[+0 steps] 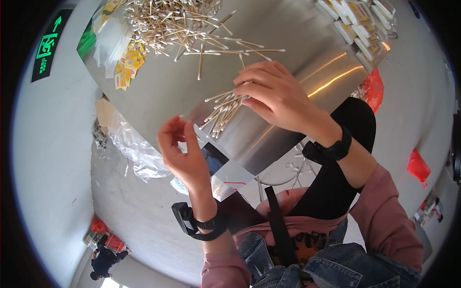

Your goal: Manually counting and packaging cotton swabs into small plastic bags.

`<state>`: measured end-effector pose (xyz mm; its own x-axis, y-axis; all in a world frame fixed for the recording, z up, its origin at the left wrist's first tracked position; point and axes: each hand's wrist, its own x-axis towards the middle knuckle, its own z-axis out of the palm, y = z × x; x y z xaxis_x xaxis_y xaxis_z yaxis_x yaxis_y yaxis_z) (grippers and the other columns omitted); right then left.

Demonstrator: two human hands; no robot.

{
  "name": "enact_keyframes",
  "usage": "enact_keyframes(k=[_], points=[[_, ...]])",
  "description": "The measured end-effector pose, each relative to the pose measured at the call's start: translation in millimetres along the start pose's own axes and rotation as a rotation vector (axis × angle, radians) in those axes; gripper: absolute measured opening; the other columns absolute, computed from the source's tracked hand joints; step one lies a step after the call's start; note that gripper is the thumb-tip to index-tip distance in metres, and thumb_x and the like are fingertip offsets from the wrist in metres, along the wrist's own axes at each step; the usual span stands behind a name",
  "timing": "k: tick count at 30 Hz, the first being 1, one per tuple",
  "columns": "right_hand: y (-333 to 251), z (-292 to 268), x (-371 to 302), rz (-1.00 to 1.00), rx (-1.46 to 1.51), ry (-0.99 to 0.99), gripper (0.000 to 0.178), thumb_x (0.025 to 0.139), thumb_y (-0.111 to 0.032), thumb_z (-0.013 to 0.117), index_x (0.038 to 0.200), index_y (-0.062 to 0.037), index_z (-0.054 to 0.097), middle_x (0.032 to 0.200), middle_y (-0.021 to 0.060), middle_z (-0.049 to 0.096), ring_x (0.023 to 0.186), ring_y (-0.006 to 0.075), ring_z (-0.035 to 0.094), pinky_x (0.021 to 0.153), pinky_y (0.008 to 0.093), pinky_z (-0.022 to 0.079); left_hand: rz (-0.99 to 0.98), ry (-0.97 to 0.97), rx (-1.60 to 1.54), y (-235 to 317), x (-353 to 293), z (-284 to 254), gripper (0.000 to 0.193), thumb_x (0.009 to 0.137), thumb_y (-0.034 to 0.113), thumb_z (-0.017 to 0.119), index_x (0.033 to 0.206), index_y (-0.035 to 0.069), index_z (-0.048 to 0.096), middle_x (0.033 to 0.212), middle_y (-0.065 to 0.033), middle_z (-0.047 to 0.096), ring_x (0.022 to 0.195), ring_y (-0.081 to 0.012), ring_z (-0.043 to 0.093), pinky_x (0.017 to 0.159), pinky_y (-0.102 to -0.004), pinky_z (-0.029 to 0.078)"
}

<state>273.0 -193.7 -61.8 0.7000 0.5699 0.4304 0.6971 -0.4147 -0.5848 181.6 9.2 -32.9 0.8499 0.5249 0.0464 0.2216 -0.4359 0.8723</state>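
Note:
A loose fan of cotton swabs [222,114] lies low over the near part of the metal table [165,89]. My right hand [281,98] comes from the right with thumb and fingers closed around the right ends of these swabs. To the left of them, my left hand [180,151] is raised near the table edge, its fingers curled toward the thumb. A tiny white tip shows at its fingertips; the rest of it is hidden. Beyond both hands spreads a big heap of cotton swabs [168,24], with several strays reaching toward my right hand.
Yellow printed packets [128,65] and clear plastic bags [111,45] lie at the far left. Packed swab bundles [360,24] are stacked at the far right. A crumpled plastic sheet [137,144] hangs beside the left edge. A person [106,257] is in the distance, lower left.

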Motion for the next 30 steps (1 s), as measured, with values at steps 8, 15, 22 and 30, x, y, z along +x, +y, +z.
enact_keyframes(k=[8, 15, 22, 30], points=[[-49, -13, -14, 0.406, 0.898, -0.323, 0.017, 0.089, -0.005, 0.070, 0.105, -0.0024, 0.067, 0.087, 0.0069, 0.072, 0.080, 0.0133, 0.069, 0.070, 0.0287, 0.053, -0.146, -0.184, -0.193, 34, -56, -3, 0.026, 0.087, -0.010, 0.066, 0.113, -0.003, 0.064, 0.094, -0.0070, 0.066, 0.085, -0.0127, 0.067, 0.076, -0.0235, 0.052], [-53, -111, -33, 0.555, 0.468, -0.459, 0.006, 0.088, -0.009, 0.067, 0.092, -0.0048, 0.067, 0.079, 0.0079, 0.067, 0.066, 0.0222, 0.065, 0.059, 0.0322, 0.047, 0.103, -0.288, 0.146, 29, -68, -5, 0.035, 0.074, -0.003, 0.078, 0.107, 0.001, 0.069, 0.098, -0.0125, 0.067, 0.090, -0.0279, 0.063, 0.080, -0.0367, 0.050], [26, -234, -165, 1.186, -0.160, -0.245, 0.017, 0.092, -0.011, 0.065, 0.103, 0.0011, 0.067, 0.091, 0.0064, 0.069, 0.079, 0.0118, 0.065, 0.073, 0.0272, 0.053, 0.419, -0.108, 0.438, -8, -28, 24, 0.022, 0.078, 0.009, 0.077, 0.099, 0.009, 0.070, 0.097, -0.0069, 0.062, 0.091, -0.0280, 0.058, 0.080, -0.0405, 0.047], [-20, -119, -53, 0.601, 0.020, -0.007, 0.022, 0.090, -0.010, 0.066, 0.111, -0.0049, 0.067, 0.106, 0.0093, 0.068, 0.099, 0.0251, 0.064, 0.089, 0.0338, 0.050, 0.450, -0.121, 0.427, -16, -41, 20, 0.016, 0.073, 0.011, 0.081, 0.087, 0.011, 0.071, 0.091, -0.0029, 0.061, 0.083, -0.0231, 0.056, 0.077, -0.0378, 0.045]])
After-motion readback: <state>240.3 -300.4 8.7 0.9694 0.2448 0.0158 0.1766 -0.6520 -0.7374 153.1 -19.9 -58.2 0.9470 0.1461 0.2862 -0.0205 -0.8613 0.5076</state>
